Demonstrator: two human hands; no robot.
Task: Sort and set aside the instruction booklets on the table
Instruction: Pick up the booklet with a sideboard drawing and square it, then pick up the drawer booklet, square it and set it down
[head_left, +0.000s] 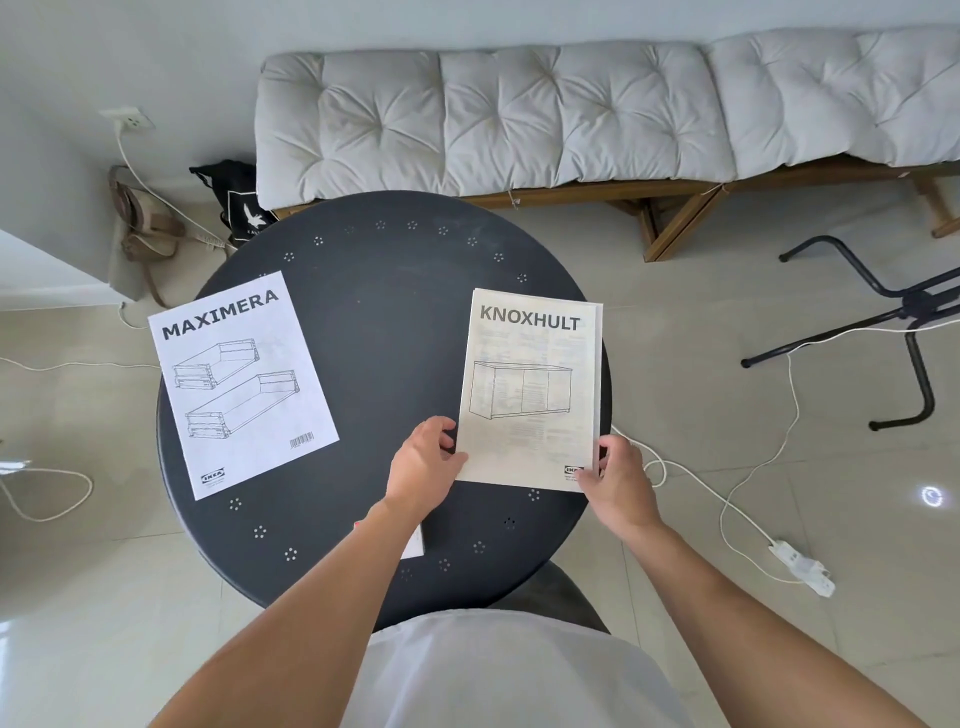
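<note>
Paper KNOXHULT booklet (530, 389) (two-handed grip)

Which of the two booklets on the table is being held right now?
The KNOXHULT booklet: left hand and right hand grip its near corners. The MAXIMERA booklet lies untouched at the table's left side.

Round dark desk (384, 322) with small perforated flower patterns near its rim. On its left part, lying flat and tilted, the MAXIMERA booklet (241, 384), overhanging the edge. On its right part, the KNOXHULT booklet (530, 389). Near the front edge, a small white item (414, 545), mostly hidden.
</note>
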